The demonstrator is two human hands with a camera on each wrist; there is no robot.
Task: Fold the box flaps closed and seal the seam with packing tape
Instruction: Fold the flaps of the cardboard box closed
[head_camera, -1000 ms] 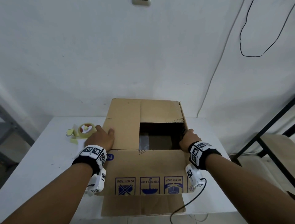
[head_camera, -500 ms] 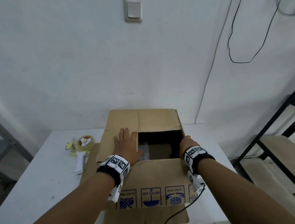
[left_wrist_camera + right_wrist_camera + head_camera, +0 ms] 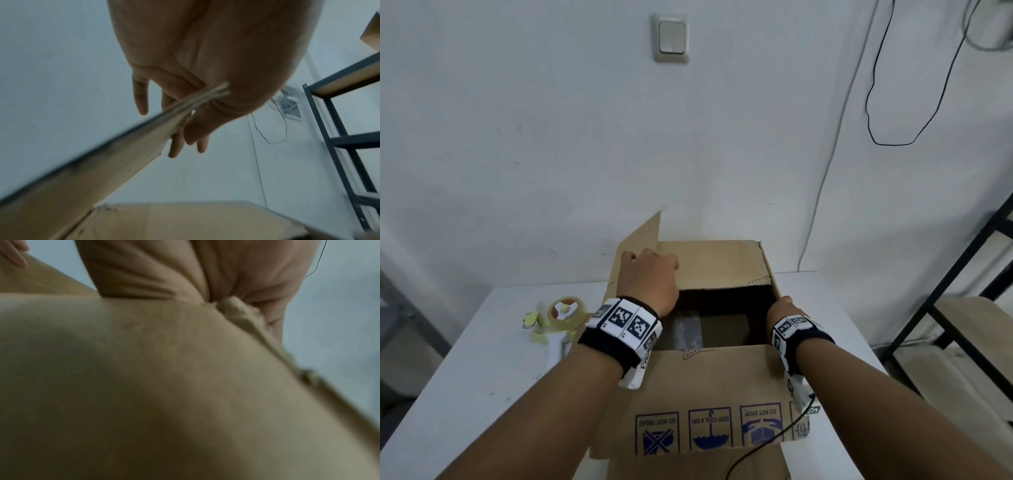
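A cardboard box [image 3: 709,387] stands on a white table [image 3: 482,359], near the table's right edge and close to the wall; its top is partly open, with a dark square opening between the flaps.

The left hand [image 3: 649,281] grips the left flap [image 3: 642,236]; the left wrist view shows the flap's edge [image 3: 144,123] seated between thumb and fingers [image 3: 140,97], with the thumb on one face and the fingers on the other; the flap stands raised, tilted upward above the box. The far flap [image 3: 717,262] lies roughly flat, just beside the left hand.

The right hand [image 3: 780,310] is at the right rim of the opening; the right wrist view shows the palm [image 3: 205,272] closed around a frayed cardboard edge [image 3: 236,308], so this hand holds the right side of the box; the fingers themselves are hidden.

The near flap [image 3: 722,377] lies flat toward the person; printed handling symbols [image 3: 709,430] appear along its near edge.

A tape dispenser [image 3: 558,318] with a roll of clear tape lies on the table left of the box, apart from both hands.

A light switch [image 3: 671,37] is mounted on the wall; a black cable [image 3: 869,113] hangs at the upper right; a dark metal shelf frame [image 3: 962,274] stands to the right of the table.
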